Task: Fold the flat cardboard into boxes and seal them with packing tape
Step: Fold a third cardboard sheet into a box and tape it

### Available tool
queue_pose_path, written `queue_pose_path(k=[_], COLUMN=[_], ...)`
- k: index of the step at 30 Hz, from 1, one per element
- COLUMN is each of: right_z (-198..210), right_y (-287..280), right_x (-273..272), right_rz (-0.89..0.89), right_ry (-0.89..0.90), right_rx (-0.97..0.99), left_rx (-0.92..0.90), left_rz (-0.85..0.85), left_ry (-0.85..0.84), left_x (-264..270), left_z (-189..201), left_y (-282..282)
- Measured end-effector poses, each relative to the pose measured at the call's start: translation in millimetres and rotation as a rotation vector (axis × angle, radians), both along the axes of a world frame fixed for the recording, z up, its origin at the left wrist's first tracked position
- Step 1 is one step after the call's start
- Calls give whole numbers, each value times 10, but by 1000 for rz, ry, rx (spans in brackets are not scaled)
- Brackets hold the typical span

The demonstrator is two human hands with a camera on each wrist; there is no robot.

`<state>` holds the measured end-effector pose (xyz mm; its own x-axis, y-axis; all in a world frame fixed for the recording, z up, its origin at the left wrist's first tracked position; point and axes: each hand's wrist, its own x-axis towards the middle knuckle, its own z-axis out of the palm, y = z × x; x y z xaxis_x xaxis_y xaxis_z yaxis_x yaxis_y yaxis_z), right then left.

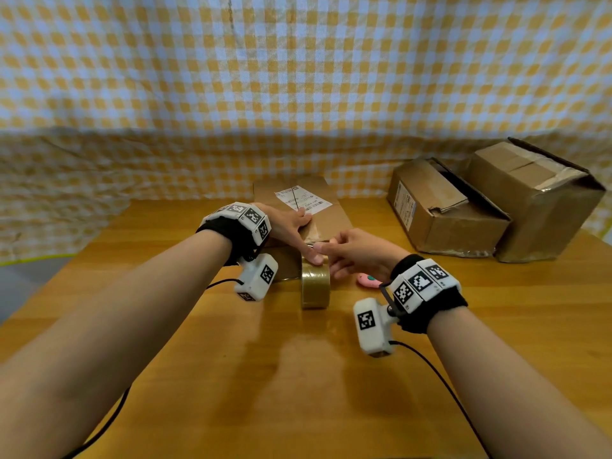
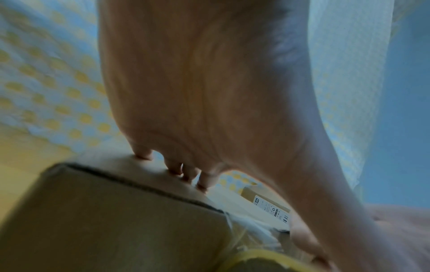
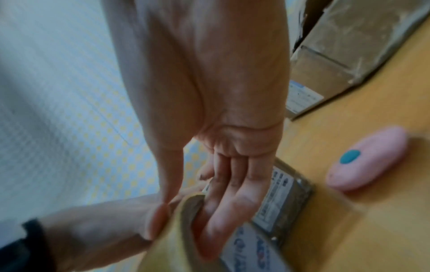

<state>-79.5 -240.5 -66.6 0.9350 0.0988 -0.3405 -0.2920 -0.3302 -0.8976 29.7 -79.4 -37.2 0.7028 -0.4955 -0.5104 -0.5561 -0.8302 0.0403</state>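
Small pink oval thing with a teal dot (image 1: pixel 368 280) lying on the brown wooden table (image 1: pixel 298 376). Yellow and white checked cloth (image 1: pixel 298 77) hanging behind.

A brown labelled cardboard box (image 1: pixel 299 207) lies mid-table, a tan tape roll (image 1: pixel 315 286) upright, apparently touching its near side

The head view is bright and sharp, curved at its edges, with soft glare on the glossy wooden table (image 1: pixel 298 376); both wrist views are dimmer and blurred
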Motion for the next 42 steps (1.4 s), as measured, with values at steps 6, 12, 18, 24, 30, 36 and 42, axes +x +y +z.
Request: queue_pose_path(k=[6, 12, 18, 24, 30, 36, 42], right_z=[-25, 103, 153, -91, -302, -229, 105], right_y=[-104, -307, -573, -777, -776, -567, 5], right_x=[-2, -151, -131, -17, 4, 91, 183], right_rz=[-17, 12, -248, -452, -408, -351, 111], right_ry=[69, -41, -203, -226, -181, -327, -530], right_rx=[201, -33, -107, -394, -631, -732, -557], left_rx=[-25, -194, -213, -217, -257, -223, -325], left_rz=[-20, 11, -17, -5, -59, -104, -121], left_ry=[-24, -28, -113, -191, -293, -351, -313], left_x=[57, 86, 44, 41, -69, -53, -123], left_z=[-48, -134, -188, -337, -415, -499, -511], left_y=[43, 65, 58, 73, 72, 78, 135])
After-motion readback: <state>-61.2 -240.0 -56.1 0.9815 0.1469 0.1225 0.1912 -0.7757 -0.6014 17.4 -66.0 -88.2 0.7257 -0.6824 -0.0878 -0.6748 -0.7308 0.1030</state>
